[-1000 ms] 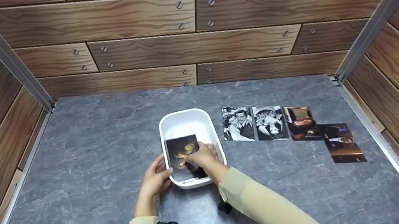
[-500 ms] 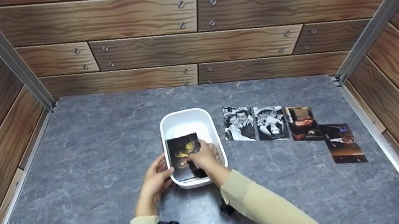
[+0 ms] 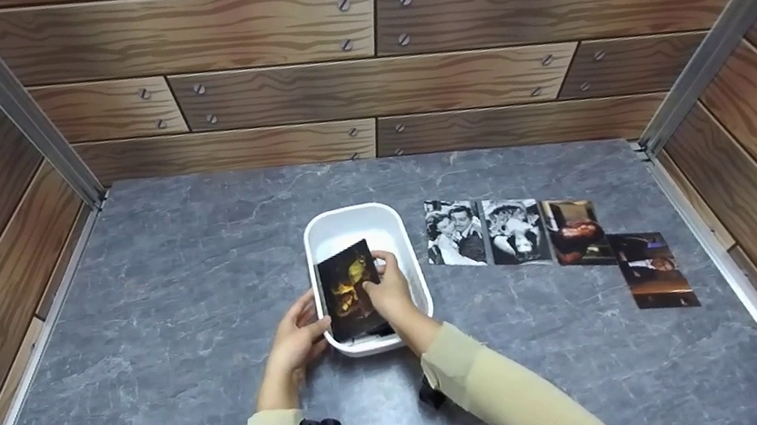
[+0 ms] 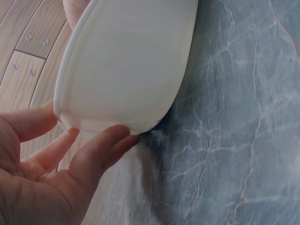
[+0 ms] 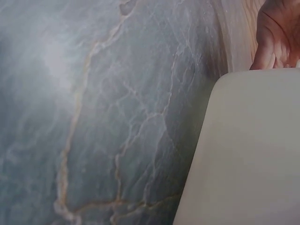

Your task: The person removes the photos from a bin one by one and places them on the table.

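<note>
A white plastic tub (image 3: 421, 289) stands on the table with a dark photo card (image 3: 344, 282), yellow figure on it, tilted inside. My right hand (image 3: 391, 290) reaches over the tub's right side and pinches that card by its right edge, thumb on top. My left hand (image 3: 295, 336) holds the tub at its near left corner. In the left wrist view the thumb sits at the rim and the fingers (image 4: 101, 145) lie against the outer wall. Something dark shows under the card at the tub's near end, mostly hidden.
Right of the tub lie two black-and-white photo cards (image 3: 454, 235) (image 3: 516, 230), then a brown-toned card (image 3: 576, 233) and a dark card with a suited figure (image 3: 654, 271), stepped nearer. Wood-patterned walls (image 3: 299, 96) enclose the grey marbled table (image 3: 190, 273) behind and at both sides.
The dark card has turned anticlockwise and its far right corner has risen in my right hand, which has shifted slightly up and right. My left hand stays at the tub.
</note>
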Demonstrator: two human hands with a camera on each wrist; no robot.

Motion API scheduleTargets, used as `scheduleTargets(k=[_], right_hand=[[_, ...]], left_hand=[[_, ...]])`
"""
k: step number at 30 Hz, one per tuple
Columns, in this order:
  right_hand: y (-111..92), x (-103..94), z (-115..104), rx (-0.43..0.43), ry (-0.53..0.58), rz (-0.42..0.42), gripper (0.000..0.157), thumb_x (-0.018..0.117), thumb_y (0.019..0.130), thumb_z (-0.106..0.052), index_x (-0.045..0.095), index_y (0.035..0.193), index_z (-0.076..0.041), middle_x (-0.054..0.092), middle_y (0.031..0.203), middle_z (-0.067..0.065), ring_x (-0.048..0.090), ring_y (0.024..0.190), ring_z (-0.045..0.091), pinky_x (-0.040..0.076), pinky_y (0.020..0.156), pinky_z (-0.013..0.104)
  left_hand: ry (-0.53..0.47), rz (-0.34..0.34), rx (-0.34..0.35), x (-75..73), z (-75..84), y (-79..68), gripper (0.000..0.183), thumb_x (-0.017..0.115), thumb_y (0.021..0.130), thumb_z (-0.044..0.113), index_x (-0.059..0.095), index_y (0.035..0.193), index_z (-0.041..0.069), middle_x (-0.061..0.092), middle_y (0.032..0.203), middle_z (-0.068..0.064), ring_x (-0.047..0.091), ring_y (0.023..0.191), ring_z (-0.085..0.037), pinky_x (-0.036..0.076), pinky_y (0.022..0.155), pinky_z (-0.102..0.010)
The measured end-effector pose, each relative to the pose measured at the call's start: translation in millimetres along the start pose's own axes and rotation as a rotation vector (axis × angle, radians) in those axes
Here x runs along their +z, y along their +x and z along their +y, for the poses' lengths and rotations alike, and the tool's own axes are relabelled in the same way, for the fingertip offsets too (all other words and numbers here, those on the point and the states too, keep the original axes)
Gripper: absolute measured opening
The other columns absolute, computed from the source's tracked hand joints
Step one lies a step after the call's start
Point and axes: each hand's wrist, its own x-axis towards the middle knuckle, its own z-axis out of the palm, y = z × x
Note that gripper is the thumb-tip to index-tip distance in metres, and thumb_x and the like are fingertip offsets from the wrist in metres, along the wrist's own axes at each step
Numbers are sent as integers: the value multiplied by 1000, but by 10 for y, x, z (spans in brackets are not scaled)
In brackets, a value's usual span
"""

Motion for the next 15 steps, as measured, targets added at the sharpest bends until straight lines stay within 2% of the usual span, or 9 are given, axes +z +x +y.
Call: scheduleTargets(k=[6, 9, 12, 13, 15], right_hand=[[9, -38, -46, 17, 77, 42, 50, 60, 82, 11, 51, 128, -8, 55, 99, 14, 51, 82, 21, 47, 73, 32], [34, -93, -127, 4, 133, 59, 52, 58, 82, 13, 50, 130, -7, 54, 101, 15, 50, 82, 19, 46, 69, 28], [84, -192, -200, -24, 189, 69, 54, 58, 82, 14, 49, 130, -6, 54, 100, 15, 49, 80, 19, 46, 68, 29], [168, -212, -113, -73, 227, 76, 54, 61, 81, 12, 51, 130, -10, 54, 98, 11, 49, 77, 16, 46, 66, 28], [213, -320, -121, -77, 268, 87, 56, 61, 81, 12, 51, 130, -12, 55, 98, 11, 51, 79, 18, 49, 69, 31]], left_hand=[[15, 13, -17, 2, -10, 15, 62, 57, 90, -2, 36, 148, 5, 37, 148, -30, 53, 121, -35, 52, 87, -40], [3, 16, -19, 1, -6, 24, 62, 58, 90, -2, 36, 148, 6, 37, 148, -30, 53, 121, -36, 52, 86, -39], [-5, 12, -20, -3, 4, 26, 62, 57, 90, -2, 36, 148, 6, 37, 148, -29, 54, 120, -38, 52, 85, -38], [-5, 9, -22, -3, 9, 24, 62, 57, 91, -3, 36, 149, 6, 37, 148, -29, 54, 120, -38, 52, 86, -39], [-3, 5, -23, -4, 16, 21, 62, 56, 91, -3, 35, 149, 6, 36, 149, -29, 53, 121, -39, 52, 87, -40]])
